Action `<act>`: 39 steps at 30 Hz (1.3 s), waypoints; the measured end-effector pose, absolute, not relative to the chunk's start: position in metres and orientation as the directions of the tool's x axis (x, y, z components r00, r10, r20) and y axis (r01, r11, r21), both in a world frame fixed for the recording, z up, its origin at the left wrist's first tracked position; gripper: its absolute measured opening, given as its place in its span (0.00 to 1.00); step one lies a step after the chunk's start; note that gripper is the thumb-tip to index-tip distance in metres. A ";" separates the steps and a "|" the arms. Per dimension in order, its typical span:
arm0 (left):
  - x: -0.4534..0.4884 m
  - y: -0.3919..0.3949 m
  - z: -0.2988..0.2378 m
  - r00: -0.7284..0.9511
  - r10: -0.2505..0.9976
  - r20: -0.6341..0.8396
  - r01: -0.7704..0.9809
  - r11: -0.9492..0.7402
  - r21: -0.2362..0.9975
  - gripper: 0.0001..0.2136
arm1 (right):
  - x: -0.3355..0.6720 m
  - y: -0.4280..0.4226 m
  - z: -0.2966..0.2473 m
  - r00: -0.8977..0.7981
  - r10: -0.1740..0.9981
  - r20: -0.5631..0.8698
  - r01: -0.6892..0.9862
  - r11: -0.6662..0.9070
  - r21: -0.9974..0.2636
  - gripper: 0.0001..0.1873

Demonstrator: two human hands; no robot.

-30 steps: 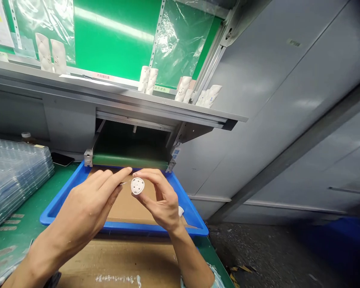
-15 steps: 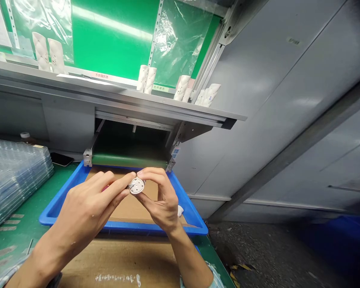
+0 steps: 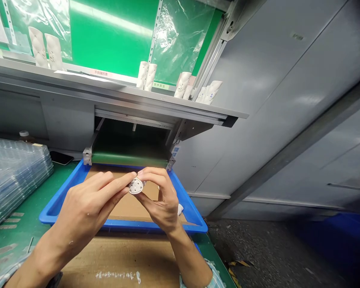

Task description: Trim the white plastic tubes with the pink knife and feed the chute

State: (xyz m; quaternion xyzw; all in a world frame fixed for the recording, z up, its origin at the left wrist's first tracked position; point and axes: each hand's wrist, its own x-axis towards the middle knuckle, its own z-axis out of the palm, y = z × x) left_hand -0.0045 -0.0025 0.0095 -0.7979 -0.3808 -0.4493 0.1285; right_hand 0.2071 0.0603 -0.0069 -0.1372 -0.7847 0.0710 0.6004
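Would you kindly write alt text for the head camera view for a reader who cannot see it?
The left hand and right hand pinch a white round disc with small holes, above a blue plastic tray lined with brown cardboard.

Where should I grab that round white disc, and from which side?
Probably by its rim, from the side: pinch the white plastic disc between thumb and fingertips, as the right hand does now. Its round edge gives a clean hold, and its holed face, turned up, stays uncovered.
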 end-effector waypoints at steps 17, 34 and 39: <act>-0.005 -0.004 0.009 0.294 0.501 0.814 0.726 -0.671 0.151 0.13 | 0.208 0.061 -0.007 -0.248 0.277 0.928 0.164 0.956 -0.242 0.21; 0.014 -0.012 0.010 0.312 0.413 0.855 0.865 -0.496 -0.076 0.15 | 0.205 0.060 -0.011 -0.204 0.146 0.968 0.407 0.912 -0.052 0.22; 0.017 -0.017 0.008 0.322 0.407 0.855 0.861 -0.500 -0.086 0.16 | 0.203 0.059 -0.014 -0.191 0.097 0.977 0.462 0.887 0.002 0.23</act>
